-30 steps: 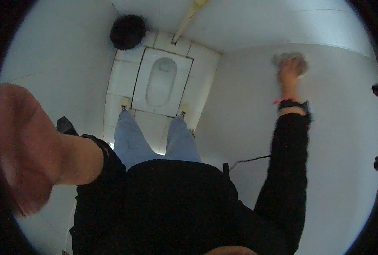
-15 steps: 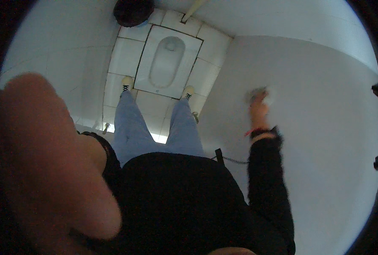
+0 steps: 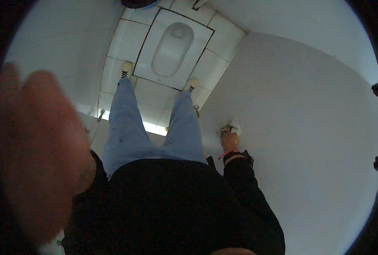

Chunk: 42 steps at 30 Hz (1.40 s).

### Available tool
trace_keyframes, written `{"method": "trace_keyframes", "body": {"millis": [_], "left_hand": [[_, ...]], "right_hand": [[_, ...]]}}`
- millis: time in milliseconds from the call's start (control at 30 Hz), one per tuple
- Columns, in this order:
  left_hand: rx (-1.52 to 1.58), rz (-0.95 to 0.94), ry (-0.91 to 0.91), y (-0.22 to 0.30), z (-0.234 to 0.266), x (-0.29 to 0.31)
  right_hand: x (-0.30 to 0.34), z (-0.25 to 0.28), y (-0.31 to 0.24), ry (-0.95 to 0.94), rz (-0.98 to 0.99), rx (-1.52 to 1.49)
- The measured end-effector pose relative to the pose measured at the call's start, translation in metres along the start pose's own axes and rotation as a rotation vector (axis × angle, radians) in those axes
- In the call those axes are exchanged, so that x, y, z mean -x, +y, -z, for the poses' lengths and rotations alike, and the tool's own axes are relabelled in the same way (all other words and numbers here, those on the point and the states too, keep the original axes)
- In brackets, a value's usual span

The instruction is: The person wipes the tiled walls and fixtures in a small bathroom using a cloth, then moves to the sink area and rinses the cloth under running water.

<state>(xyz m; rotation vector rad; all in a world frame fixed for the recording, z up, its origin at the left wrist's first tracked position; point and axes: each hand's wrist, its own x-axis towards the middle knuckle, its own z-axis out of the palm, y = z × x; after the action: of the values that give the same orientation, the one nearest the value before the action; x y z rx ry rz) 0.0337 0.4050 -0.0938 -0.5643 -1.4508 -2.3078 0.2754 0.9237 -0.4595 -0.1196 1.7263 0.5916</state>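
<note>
My right hand (image 3: 229, 142), with a red band at its wrist, is closed round a crumpled whitish cloth (image 3: 235, 126). It presses the cloth to the smooth grey-white wall panel (image 3: 299, 127) on my right, level with my thighs. Very near the camera at the left, my left hand (image 3: 44, 148) looms large and blurred; how its fingers are held is not clear, and nothing shows in it.
A white squat toilet (image 3: 143, 63) is set in the tiled floor (image 3: 153, 93) ahead of my feet. Beyond it are a dark bin (image 3: 139, 3) and a pipe (image 3: 199, 4). Another pale wall (image 3: 61, 51) stands close on my left.
My right hand has brought the cloth down the panel, nearer to my body. The left hand has shifted slightly left, and the view has tilted a little.
</note>
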Motion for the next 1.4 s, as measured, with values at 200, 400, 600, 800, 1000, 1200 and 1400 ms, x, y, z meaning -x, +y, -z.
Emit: {"method": "trace_keyframes", "body": {"millis": [200,400,600,800,1000,1200,1400], "left_hand": [[-1.01,1.293,0.139,-0.008,0.13,0.227],[-1.34,1.98,-0.025,0.235,0.137,0.49],[-1.079,2.462,0.74,0.363,0.038,0.542],[-0.932,2.471,1.051,0.351,-0.01,0.519],[-0.954,2.39,1.186,0.319,-0.004,0.505],[-0.985,2.349,1.196,0.302,0.037,0.508],[-0.759,1.813,1.232,0.196,0.139,0.449]], "right_hand": [[-0.036,0.127,0.057,0.586,-0.104,0.328],[-0.029,0.314,0.133,0.565,-0.395,0.106],[-0.029,0.348,0.173,0.873,-0.371,0.18],[-0.04,0.381,0.202,1.055,-0.413,0.201],[-0.102,0.439,0.218,1.019,-0.502,0.154],[-0.172,0.281,0.088,0.703,-0.317,0.351],[-0.086,0.086,-0.036,-0.067,-0.092,-0.28]]}}
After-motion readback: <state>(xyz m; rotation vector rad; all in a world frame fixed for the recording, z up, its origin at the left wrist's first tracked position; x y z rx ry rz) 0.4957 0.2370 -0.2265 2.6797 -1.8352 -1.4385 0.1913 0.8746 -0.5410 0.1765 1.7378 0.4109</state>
